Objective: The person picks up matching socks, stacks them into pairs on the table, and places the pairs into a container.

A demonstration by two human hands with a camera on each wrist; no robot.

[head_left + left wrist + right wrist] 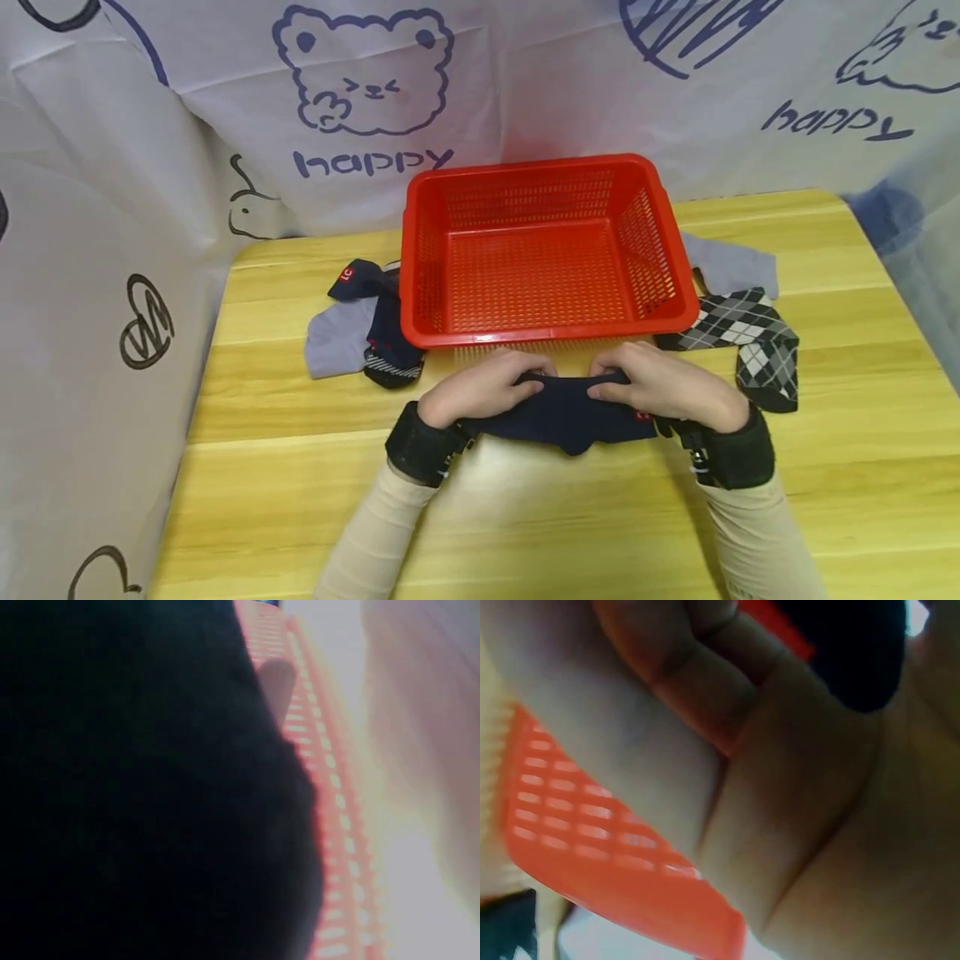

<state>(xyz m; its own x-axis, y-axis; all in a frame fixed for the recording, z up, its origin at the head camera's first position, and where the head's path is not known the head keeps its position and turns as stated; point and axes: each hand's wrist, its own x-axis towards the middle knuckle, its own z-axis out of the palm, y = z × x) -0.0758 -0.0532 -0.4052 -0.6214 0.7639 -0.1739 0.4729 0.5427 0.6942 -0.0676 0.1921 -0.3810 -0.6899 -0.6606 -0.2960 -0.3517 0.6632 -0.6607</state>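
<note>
A navy sock with a small red patch near its right end is stretched sideways between both hands in the head view, in front of the basket. My left hand pinches its upper edge on the left, thumb on the near side. My right hand grips the same edge on the right. Dark cloth fills much of the left wrist view. In the right wrist view the fingers of the right hand are curled, with part of the dark sock at the top.
A red plastic basket stands just beyond the hands. Left of it lie a grey sock and navy socks. On its right are a grey sock and a black-and-white argyle sock. Printed cloth hangs behind the wooden table.
</note>
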